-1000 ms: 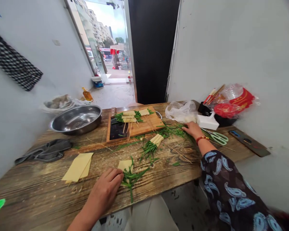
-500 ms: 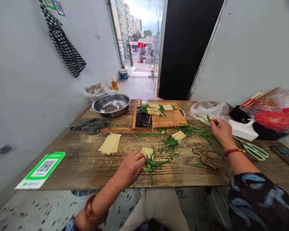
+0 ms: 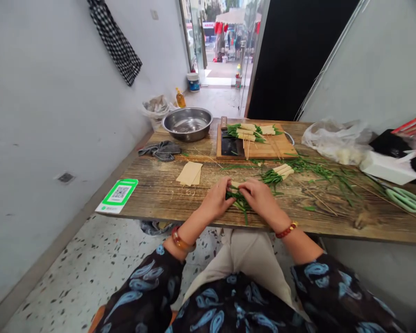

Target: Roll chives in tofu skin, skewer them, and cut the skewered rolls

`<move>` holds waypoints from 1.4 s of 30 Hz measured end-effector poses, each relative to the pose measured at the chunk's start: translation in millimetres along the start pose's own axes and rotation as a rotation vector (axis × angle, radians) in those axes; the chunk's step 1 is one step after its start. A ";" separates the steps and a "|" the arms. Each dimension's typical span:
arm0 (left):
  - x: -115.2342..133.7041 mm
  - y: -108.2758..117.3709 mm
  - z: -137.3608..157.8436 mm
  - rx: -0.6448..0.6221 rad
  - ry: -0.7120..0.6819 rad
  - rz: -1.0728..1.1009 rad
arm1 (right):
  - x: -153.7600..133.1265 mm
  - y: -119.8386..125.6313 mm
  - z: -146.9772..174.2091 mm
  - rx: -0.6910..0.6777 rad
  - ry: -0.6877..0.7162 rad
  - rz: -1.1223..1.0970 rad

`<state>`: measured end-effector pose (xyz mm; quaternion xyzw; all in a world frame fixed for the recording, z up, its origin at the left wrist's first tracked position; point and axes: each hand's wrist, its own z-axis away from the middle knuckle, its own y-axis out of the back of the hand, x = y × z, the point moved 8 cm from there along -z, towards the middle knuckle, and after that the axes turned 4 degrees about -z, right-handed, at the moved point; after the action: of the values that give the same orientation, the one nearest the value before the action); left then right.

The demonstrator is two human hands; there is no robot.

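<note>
Near the front edge of the table, my left hand (image 3: 215, 200) and my right hand (image 3: 262, 200) meet over one small sheet of tofu skin (image 3: 235, 184). The fingers of both hands are closed on its two sides, and part of the sheet is hidden under them. Cut chives (image 3: 241, 203) lie on the sheet, their ends sticking out toward me. Just beyond my right hand sits a bundle of finished tofu skin rolls (image 3: 283, 171) filled with chives. Flat spare tofu skin sheets (image 3: 189, 173) lie to the left of my left hand.
A wooden cutting board (image 3: 263, 150) at the back carries more rolls, skewers and a cleaver (image 3: 229, 144). A steel basin (image 3: 187, 125) and a grey cloth (image 3: 160, 150) are at left. Loose chives (image 3: 310, 165), thin skewers (image 3: 319, 198) and green-handled scissors (image 3: 407, 199) lie at right.
My right hand has come from the loose chives at the right to the sheet beside my left hand. Both hands now grip the tofu skin. The view has shifted downward and right.
</note>
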<state>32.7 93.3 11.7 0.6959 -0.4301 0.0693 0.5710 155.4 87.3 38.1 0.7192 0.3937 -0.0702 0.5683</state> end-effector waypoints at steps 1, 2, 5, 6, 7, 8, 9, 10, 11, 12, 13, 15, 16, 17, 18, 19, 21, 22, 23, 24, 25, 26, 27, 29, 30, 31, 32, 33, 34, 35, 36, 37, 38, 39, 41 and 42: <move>-0.6 0.9 0.1 0.012 0.005 0.014 | -2.1 -7.3 1.0 -0.065 0.025 0.031; -0.6 2.0 0.3 0.017 0.003 0.029 | -3.9 -12.3 3.1 -0.117 0.051 0.044; 2.5 8.7 0.8 0.003 -0.035 0.093 | -10.1 -14.4 12.9 -0.171 0.117 0.025; 3.5 13.5 0.8 0.004 -0.048 0.117 | -12.3 -13.2 16.5 -0.169 0.127 0.023; 4.0 19.8 0.7 0.014 -0.058 0.136 | -14.6 -12.2 20.1 -0.164 0.131 0.028; 4.3 27.0 0.5 0.029 -0.065 0.147 | -16.8 -11.7 23.4 -0.155 0.130 0.041; 4.7 34.3 0.3 0.044 -0.073 0.150 | -18.7 -11.4 26.1 -0.143 0.123 0.061; 5.7 40.3 0.0 0.050 -0.087 0.142 | -20.2 -11.3 28.1 -0.123 0.112 0.084; 7.7 44.0 -0.2 0.036 -0.108 0.123 | -21.2 -11.5 29.3 -0.104 0.100 0.107; 10.3 45.0 -0.3 0.006 -0.132 0.098 | -21.6 -12.2 29.8 -0.087 0.090 0.128; 13.0 44.0 -0.2 -0.031 -0.154 0.065 | -21.4 -13.3 29.6 -0.076 0.082 0.143; 17.9 36.9 0.3 -0.107 -0.188 -0.019 | -19.3 -15.6 27.4 -0.065 0.074 0.153; 19.8 32.2 0.4 -0.134 -0.195 -0.068 | -17.8 -16.5 25.8 -0.064 0.074 0.150; 21.2 27.4 0.2 -0.152 -0.197 -0.118 | -16.0 -17.1 24.3 -0.062 0.074 0.142; 22.3 22.6 -0.3 -0.167 -0.195 -0.169 | -14.4 -17.2 22.8 -0.057 0.075 0.132; 23.1 17.9 -1.0 -0.181 -0.190 -0.218 | -13.0 -17.2 21.7 -0.052 0.076 0.122; 23.5 10.6 -3.1 -0.203 -0.171 -0.304 | -10.7 -16.7 20.4 -0.036 0.075 0.111; 23.7 8.1 -4.1 -0.214 -0.166 -0.340 | -9.2 -16.0 20.2 -0.022 0.068 0.104; 24.1 6.3 -5.1 -0.225 -0.166 -0.372 | -7.5 -14.8 20.2 -0.002 0.054 0.089; 24.7 5.1 -6.1 -0.235 -0.172 -0.398 | -5.6 -13.5 20.5 0.020 0.039 0.067; 25.3 4.4 -7.0 -0.244 -0.181 -0.419 | -3.9 -12.4 21.1 0.038 0.026 0.045; 25.6 4.0 -8.1 -0.252 -0.190 -0.434 | -2.9 -11.8 21.8 0.047 0.020 0.027; 25.4 3.8 -9.3 -0.257 -0.194 -0.443 | -2.9 -11.8 22.8 0.046 0.023 0.021; 22.7 3.7 -12.3 -0.264 -0.185 -0.429 | -6.1 -13.2 25.2 0.019 0.058 0.056; 20.7 3.3 -13.7 -0.271 -0.178 -0.408 | -8.6 -14.2 26.6 0.001 0.082 0.088; 18.6 2.7 -14.9 -0.281 -0.174 -0.380 | -11.1 -14.7 28.0 -0.010 0.102 0.117; 16.6 2.4 -15.8 -0.290 -0.172 -0.352 | -13.3 -14.9 29.2 -0.014 0.116 0.140; 14.9 2.6 -16.3 -0.300 -0.176 -0.326 | -14.9 -15.0 30.1 -0.016 0.123 0.158; 13.6 3.9 -16.3 -0.305 -0.179 -0.306 | -16.0 -15.0 30.6 -0.014 0.124 0.172; 12.4 7.2 -16.2 -0.296 -0.178 -0.295 | -16.7 -15.0 30.7 -0.012 0.120 0.183; 11.6 12.6 -16.0 -0.271 -0.171 -0.290 | -17.2 -15.2 30.5 -0.011 0.117 0.193; 11.8 19.6 -15.5 -0.232 -0.163 -0.285 | -18.0 -15.5 30.1 -0.012 0.116 0.204; 13.1 27.6 -14.4 -0.184 -0.156 -0.277 | -19.0 -15.8 29.7 -0.014 0.119 0.216; 15.8 35.2 -12.7 -0.137 -0.158 -0.266 | -20.2 -16.0 29.3 -0.015 0.123 0.228; 25.1 42.8 -7.1 -0.094 -0.206 -0.251 | -23.1 -16.0 28.8 -0.019 0.133 0.253; 30.6 41.1 -3.5 -0.112 -0.249 -0.255 | -24.6 -15.9 28.7 -0.022 0.137 0.267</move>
<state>25.2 81.3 61.1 0.7150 -0.4090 -0.1143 0.5554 138.3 50.9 29.6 0.7620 0.3332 0.0592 0.5521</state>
